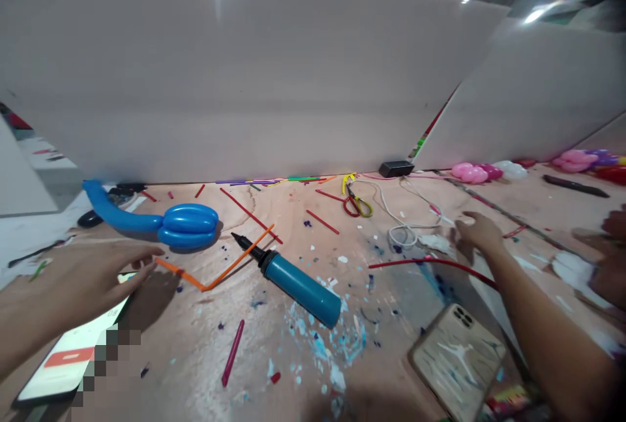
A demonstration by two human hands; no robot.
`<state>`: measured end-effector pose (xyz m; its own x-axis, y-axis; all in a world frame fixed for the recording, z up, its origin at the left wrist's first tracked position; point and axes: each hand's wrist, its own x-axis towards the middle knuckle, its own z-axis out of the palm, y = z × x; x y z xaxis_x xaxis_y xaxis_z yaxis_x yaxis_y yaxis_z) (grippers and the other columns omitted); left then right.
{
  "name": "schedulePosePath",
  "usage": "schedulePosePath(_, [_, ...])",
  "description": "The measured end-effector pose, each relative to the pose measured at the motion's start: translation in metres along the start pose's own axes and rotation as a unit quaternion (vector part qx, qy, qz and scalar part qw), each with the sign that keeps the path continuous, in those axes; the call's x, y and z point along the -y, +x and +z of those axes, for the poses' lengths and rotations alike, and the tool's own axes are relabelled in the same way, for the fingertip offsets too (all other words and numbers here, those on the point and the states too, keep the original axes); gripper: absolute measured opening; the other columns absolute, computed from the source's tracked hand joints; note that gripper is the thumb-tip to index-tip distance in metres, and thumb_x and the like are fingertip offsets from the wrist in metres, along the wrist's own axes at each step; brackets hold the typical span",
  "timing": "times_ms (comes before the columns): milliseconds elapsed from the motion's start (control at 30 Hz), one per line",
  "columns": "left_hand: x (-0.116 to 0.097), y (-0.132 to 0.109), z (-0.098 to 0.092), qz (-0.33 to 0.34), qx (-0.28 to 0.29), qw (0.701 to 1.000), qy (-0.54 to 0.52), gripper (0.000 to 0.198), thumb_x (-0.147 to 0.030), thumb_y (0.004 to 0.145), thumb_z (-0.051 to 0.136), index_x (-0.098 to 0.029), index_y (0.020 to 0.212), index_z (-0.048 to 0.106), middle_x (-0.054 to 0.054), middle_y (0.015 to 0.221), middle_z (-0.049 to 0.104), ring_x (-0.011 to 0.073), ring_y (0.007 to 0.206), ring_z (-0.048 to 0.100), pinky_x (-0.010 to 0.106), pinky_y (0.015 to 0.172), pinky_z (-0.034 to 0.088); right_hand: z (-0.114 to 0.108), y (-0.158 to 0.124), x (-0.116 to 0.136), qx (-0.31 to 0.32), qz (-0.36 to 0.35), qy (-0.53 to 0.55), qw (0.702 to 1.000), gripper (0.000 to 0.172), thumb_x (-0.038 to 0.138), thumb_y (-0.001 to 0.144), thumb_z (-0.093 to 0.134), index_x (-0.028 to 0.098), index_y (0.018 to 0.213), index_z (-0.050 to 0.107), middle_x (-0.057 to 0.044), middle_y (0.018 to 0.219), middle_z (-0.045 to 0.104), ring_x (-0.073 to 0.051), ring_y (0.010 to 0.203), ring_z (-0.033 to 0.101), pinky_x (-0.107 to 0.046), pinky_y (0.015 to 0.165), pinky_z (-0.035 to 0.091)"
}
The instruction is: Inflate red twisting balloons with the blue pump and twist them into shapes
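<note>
My left hand [92, 275] hovers over the table's left side, fingers stretched out, fingertips at the end of a limp orange balloon [215, 272]. Just beyond it lies a twisted blue balloon figure [171, 223]. My right hand [476, 229] reaches far right, fingers loosely curled on the table near a white cable [405, 226] and a white scrap; whether it holds anything is unclear. A long red uninflated balloon [430, 264] runs under my right forearm. A teal hand pump [293, 282] with a black nozzle lies between my hands.
A lit phone [68, 357] lies under my left forearm; a phone in a patterned case [460, 360] lies at lower right. Scissors [357, 200], a black charger [395, 168], loose balloon sticks and pink balloons [472, 172] sit by the white boards. Another person's hand [611, 259] shows at right.
</note>
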<state>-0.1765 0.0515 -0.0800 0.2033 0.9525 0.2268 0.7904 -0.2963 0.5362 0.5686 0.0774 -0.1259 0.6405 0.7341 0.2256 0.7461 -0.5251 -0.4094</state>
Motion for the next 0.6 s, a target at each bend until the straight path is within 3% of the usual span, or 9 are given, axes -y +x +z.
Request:
schedulePosePath(100, [-0.015, -0.008, 0.012, 0.007, 0.113, 0.985, 0.133, 0.025, -0.048, 0.072, 0.062, -0.035, 0.090, 0.074, 0.003, 0.090, 0.073, 0.0309, 0.085, 0.063, 0.035, 0.069, 0.044, 0.006, -0.024, 0.035, 0.056, -0.104, 0.016, 0.993, 0.030, 0.027, 0.083, 0.060, 0.010, 0.104, 0.069, -0.022, 0.097, 0.068, -0.029, 0.087, 0.063, -0.039, 0.076, 0.041])
schedulePosePath(233, [-0.026, -0.006, 0.033, 0.035, 0.238, 0.961, 0.137, 0.035, -0.045, 0.082, 0.050, -0.026, 0.104, 0.071, 0.009, 0.104, 0.069, 0.0286, 0.092, 0.062, 0.036, 0.079, 0.044, 0.006, -0.068, 0.107, 0.098, -0.235, 0.065, 0.965, 0.025, 0.037, 0.086, 0.054, 0.017, 0.085, 0.070, -0.010, 0.092, 0.071, -0.021, 0.081, 0.064, -0.030, 0.075, 0.042])
schedulePosePath(333, [-0.035, 0.006, 0.046, 0.061, 0.269, 0.949, 0.151, 0.037, -0.044, 0.086, 0.043, -0.023, 0.104, 0.069, 0.010, 0.103, 0.068, 0.0261, 0.091, 0.061, 0.034, 0.078, 0.043, 0.003, -0.115, 0.167, 0.121, -0.410, 0.097, 0.899, 0.032, 0.042, 0.088, 0.050, 0.018, 0.074, 0.066, -0.006, 0.074, 0.068, -0.020, 0.070, 0.061, -0.029, 0.067, 0.041])
schedulePosePath(400, [-0.044, 0.015, 0.053, 0.073, 0.278, 0.945, 0.157, 0.037, -0.045, 0.089, 0.040, -0.023, 0.100, 0.068, 0.008, 0.099, 0.069, 0.0238, 0.086, 0.062, 0.032, 0.073, 0.042, 0.004, -0.147, 0.203, 0.132, -0.508, 0.108, 0.844, 0.032, 0.037, 0.092, 0.044, 0.017, 0.078, 0.065, -0.007, 0.076, 0.068, -0.020, 0.072, 0.060, -0.030, 0.069, 0.042])
schedulePosePath(500, [-0.058, 0.026, 0.069, 0.086, 0.256, 0.946, 0.180, 0.039, -0.052, 0.087, 0.043, -0.022, 0.093, 0.065, 0.007, 0.089, 0.068, 0.0218, 0.075, 0.061, 0.029, 0.063, 0.038, 0.014, -0.187, 0.247, 0.187, -0.575, 0.106, 0.789, 0.025, 0.031, 0.091, 0.046, 0.018, 0.100, 0.066, -0.009, 0.101, 0.071, -0.022, 0.092, 0.064, -0.031, 0.080, 0.043])
schedulePosePath(600, [-0.063, 0.032, 0.086, 0.103, 0.250, 0.942, 0.199, 0.038, -0.053, 0.086, 0.045, -0.021, 0.086, 0.065, 0.007, 0.083, 0.068, 0.0213, 0.069, 0.060, 0.029, 0.057, 0.035, 0.031, -0.208, 0.278, 0.229, -0.597, 0.087, 0.764, 0.031, 0.033, 0.091, 0.049, 0.019, 0.115, 0.062, -0.010, 0.108, 0.069, -0.023, 0.095, 0.064, -0.032, 0.079, 0.043])
